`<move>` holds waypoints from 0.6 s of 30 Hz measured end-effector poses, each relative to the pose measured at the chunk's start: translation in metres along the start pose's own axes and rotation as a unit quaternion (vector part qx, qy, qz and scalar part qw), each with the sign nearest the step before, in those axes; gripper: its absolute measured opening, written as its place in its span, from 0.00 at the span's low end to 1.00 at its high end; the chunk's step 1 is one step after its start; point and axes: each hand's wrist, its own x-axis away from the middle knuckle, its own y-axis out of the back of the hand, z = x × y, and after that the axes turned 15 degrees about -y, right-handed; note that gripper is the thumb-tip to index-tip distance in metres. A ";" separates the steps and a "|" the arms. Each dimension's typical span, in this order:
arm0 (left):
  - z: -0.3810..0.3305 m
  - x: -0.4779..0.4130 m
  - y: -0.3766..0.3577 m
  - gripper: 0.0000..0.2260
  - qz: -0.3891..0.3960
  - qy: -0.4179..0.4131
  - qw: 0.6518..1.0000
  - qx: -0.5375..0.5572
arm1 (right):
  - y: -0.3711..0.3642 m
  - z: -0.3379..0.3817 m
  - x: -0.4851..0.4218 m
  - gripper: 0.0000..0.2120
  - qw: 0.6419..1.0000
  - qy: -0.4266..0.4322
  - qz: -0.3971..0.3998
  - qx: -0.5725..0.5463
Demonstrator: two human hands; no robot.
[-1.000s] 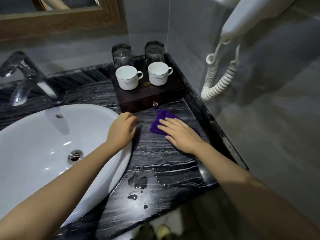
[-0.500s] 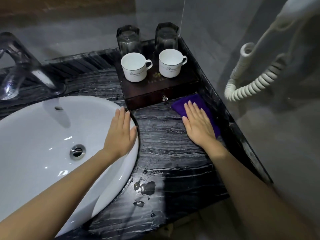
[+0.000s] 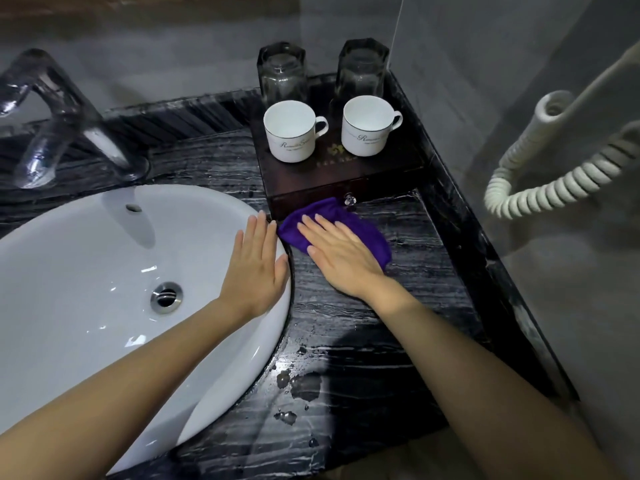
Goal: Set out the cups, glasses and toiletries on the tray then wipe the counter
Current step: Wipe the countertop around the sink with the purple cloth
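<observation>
The right hand (image 3: pixel 341 252) is pressing a purple cloth (image 3: pixel 367 233) with straight fingers on the black marble counter (image 3: pixel 381 341) before the dark wooden tray (image 3: pixel 398 168), probably wiping, while the left hand (image 3: pixel 254 268), fingers straight, is bracing on the white sink rim (image 3: pixel 273 327).

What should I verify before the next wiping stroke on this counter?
1. Purple cloth flat under right hand: ok.
2. Left hand flat on white oval basin's rim: ok.
3. Two white cups upright on dark wooden tray: ok.
4. Two clear glasses standing behind them: ok.
5. Black veined counter dry: not ok, water puddles near the front edge.
6. Toiletries on tray: cannot tell, none visible.
</observation>
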 end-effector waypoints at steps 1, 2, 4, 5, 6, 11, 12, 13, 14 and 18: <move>0.000 0.000 0.000 0.30 0.000 0.001 1.000 0.003 | 0.002 0.001 -0.004 0.23 1.000 0.008 0.006 -0.001; -0.001 0.000 0.000 0.30 0.000 0.002 1.000 0.005 | 0.003 0.002 -0.007 0.23 1.000 0.012 0.012 -0.001; -0.001 0.000 0.001 0.30 0.003 0.006 1.000 0.007 | 0.005 0.003 -0.008 0.23 1.000 0.019 0.022 0.000; -0.001 0.000 0.001 0.31 0.005 0.009 1.000 0.007 | 0.006 0.004 -0.005 0.23 0.999 0.026 0.025 -0.003; -0.001 0.001 0.002 0.31 0.007 0.013 1.000 0.005 | 0.004 0.006 -0.001 0.23 0.999 0.038 0.027 -0.008; -0.011 0.020 0.003 0.37 0.021 0.003 0.998 0.056 | -0.004 0.007 0.031 0.24 0.996 0.075 0.034 -0.046; -0.016 0.028 0.004 0.39 0.025 -0.002 0.997 0.074 | -0.005 0.005 0.039 0.24 0.995 0.079 0.038 -0.052; -0.022 0.036 0.004 0.41 0.030 -0.003 0.996 0.087 | -0.005 0.002 0.046 0.24 0.994 0.086 0.045 -0.058; -0.027 0.043 0.004 0.42 0.033 -0.003 0.995 0.095 | -0.006 -0.001 0.054 0.23 0.992 0.093 0.056 -0.065; -0.042 0.058 0.002 0.39 0.031 -0.017 0.994 0.103 | 0.003 -0.014 0.078 0.21 0.982 0.132 0.122 -0.060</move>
